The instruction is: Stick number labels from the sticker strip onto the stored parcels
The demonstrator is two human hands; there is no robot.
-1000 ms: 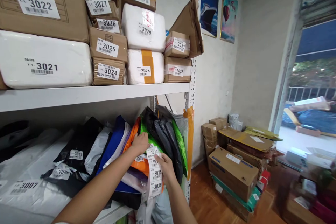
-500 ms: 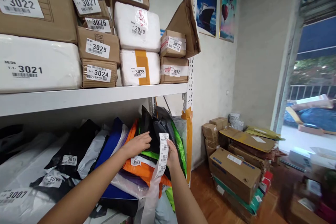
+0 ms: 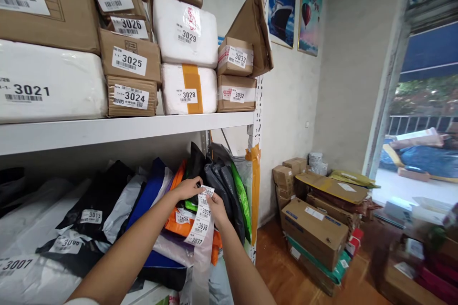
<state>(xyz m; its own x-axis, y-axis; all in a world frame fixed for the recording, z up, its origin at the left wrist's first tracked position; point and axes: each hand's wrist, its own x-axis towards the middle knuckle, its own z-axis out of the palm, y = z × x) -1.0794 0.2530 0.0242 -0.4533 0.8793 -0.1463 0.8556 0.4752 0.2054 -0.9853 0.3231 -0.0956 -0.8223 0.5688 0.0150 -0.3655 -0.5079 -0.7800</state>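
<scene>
A strip of numbered barcode labels (image 3: 202, 225) hangs in front of the lower shelf, its printed part reading 3033 at the top down to 3037. The fingers of my right hand (image 3: 217, 208) are closed on its right edge near the top. My left hand (image 3: 189, 188) has its fingers pinched together at the strip's upper left corner. The pale, bare backing of the strip trails downward below the labels. Just behind both hands stand black mailing bags (image 3: 223, 181), a green bag (image 3: 242, 200) and an orange bag (image 3: 177, 221) labelled 3028.
Above runs a white shelf (image 3: 143, 131) bearing labelled cartons and white parcels (image 3: 186, 28). Black, blue and white bags fill the lower shelf to the left. At right, stacked cartons (image 3: 315, 231) stand on the brown floor (image 3: 275, 267) beside a bright doorway.
My left hand has come to the label strip's top corner. My right hand has moved left and slightly down with the strip, and label 3037 now shows.
</scene>
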